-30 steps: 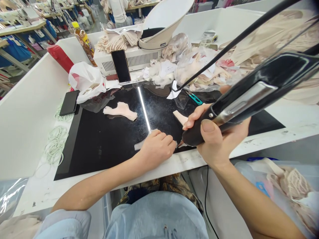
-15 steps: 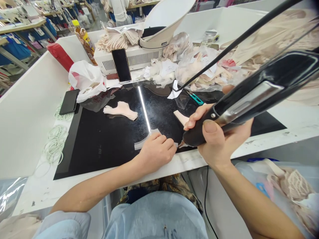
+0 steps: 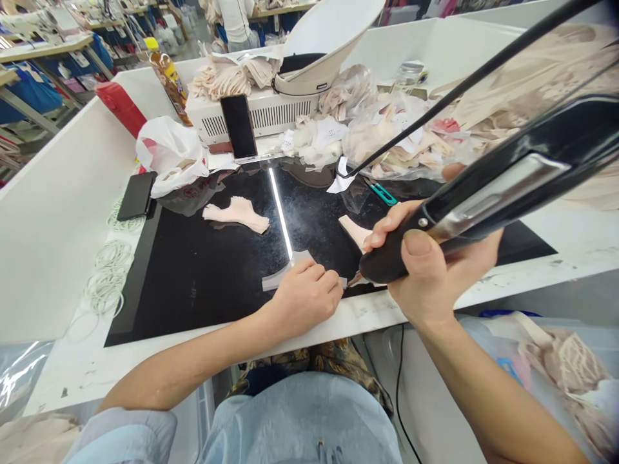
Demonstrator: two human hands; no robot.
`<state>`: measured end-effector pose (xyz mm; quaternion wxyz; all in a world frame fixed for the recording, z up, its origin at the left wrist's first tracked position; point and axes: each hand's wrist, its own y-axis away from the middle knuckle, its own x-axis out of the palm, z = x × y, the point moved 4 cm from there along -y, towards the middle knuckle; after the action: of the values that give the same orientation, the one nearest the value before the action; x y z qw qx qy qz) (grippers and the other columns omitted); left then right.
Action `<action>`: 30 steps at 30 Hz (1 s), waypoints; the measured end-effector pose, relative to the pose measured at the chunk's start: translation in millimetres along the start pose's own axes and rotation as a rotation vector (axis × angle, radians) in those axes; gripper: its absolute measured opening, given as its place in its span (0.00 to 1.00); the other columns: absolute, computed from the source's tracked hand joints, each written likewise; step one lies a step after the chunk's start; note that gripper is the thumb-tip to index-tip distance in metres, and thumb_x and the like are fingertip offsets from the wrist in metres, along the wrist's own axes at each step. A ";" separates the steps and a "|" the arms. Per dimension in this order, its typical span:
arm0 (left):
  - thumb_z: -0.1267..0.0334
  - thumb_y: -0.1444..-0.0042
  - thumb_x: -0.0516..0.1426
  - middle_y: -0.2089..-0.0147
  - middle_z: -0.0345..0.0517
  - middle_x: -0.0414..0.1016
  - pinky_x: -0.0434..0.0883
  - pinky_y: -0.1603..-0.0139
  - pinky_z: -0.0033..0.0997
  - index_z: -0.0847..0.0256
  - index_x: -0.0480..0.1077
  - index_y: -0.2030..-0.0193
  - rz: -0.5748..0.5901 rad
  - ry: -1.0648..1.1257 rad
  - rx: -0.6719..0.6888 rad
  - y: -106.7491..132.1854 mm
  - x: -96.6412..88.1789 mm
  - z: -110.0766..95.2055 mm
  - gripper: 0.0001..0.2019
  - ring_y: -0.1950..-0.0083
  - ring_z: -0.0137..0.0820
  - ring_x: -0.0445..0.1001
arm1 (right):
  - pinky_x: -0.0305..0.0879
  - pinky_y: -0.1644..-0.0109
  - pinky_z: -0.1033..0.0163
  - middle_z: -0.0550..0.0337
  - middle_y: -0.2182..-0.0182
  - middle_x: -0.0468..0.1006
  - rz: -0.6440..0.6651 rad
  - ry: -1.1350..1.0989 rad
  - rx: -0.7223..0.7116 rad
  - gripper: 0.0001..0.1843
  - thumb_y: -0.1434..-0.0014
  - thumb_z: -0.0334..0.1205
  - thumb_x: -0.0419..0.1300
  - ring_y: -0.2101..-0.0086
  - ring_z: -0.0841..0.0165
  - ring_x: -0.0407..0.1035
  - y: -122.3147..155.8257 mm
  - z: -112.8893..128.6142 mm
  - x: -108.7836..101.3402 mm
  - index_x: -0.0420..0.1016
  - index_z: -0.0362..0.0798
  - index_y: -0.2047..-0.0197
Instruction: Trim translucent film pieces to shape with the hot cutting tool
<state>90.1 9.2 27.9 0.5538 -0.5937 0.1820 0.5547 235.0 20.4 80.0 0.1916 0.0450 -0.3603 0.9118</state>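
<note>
My right hand [image 3: 425, 264] is wrapped round a black hand-held tool [image 3: 488, 190] with a metal plate and a black cable; its tip hovers at the near edge of the black work surface [image 3: 193, 270]. My left hand [image 3: 307, 296], fingers curled, presses down on a pale fabric piece [image 3: 285, 270] at that same edge, just left of the tool tip. A second beige fabric piece [image 3: 352, 230] lies partly behind my right hand. Another beige piece [image 3: 236, 214] rests further left on the black surface.
A white machine [image 3: 271, 113] with a phone [image 3: 238, 127] leaning on it stands at the back. Another phone [image 3: 137, 196] and a white plastic bag [image 3: 169, 154] sit at the left, rubber bands [image 3: 109, 277] beside the surface. Teal snips [image 3: 384, 192] and heaps of fabric lie at the back right.
The pale piece under my left hand shows a little more past my fingers. My right hand and the tool have shifted slightly right. Otherwise nothing has moved.
</note>
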 end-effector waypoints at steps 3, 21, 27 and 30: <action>0.73 0.33 0.53 0.72 0.39 0.69 0.62 0.61 0.35 0.61 0.69 0.68 0.004 0.001 0.001 0.0 0.2 0.0 0.12 0.69 0.30 0.67 | 0.71 0.76 0.58 0.69 0.73 0.74 -0.044 -0.024 -0.020 0.17 0.45 0.42 0.69 0.78 0.67 0.69 -7.0 1.2 -1.2 0.69 0.64 0.54; 0.73 0.33 0.53 0.71 0.39 0.67 0.61 0.61 0.35 0.64 0.71 0.66 0.022 -0.014 0.022 2.0 2.4 -2.0 0.10 0.69 0.30 0.67 | 0.73 0.77 0.58 0.67 0.69 0.78 -0.029 -0.021 -0.052 0.16 0.43 0.39 0.69 0.78 0.69 0.71 -2.7 -9.5 1.1 0.71 0.61 0.55; 0.74 0.34 0.53 0.71 0.40 0.68 0.62 0.62 0.36 0.63 0.71 0.64 0.039 -0.015 0.029 2.4 0.9 -1.8 0.09 0.69 0.31 0.67 | 0.73 0.77 0.60 0.70 0.71 0.76 -0.022 -0.036 -0.014 0.17 0.44 0.41 0.69 0.78 0.69 0.71 -3.5 -4.2 -2.3 0.69 0.62 0.54; 0.73 0.34 0.54 0.71 0.40 0.68 0.62 0.62 0.36 0.63 0.71 0.65 0.033 -0.019 0.028 2.4 0.6 -2.3 0.08 0.69 0.31 0.67 | 0.72 0.77 0.60 0.69 0.70 0.77 0.003 -0.063 -0.021 0.16 0.44 0.40 0.69 0.78 0.69 0.71 -0.6 -1.8 -1.1 0.70 0.61 0.55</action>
<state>89.4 6.8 25.7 0.5546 -0.5776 0.1943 0.5666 236.4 21.7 78.8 0.1793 0.0709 -0.3758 0.9064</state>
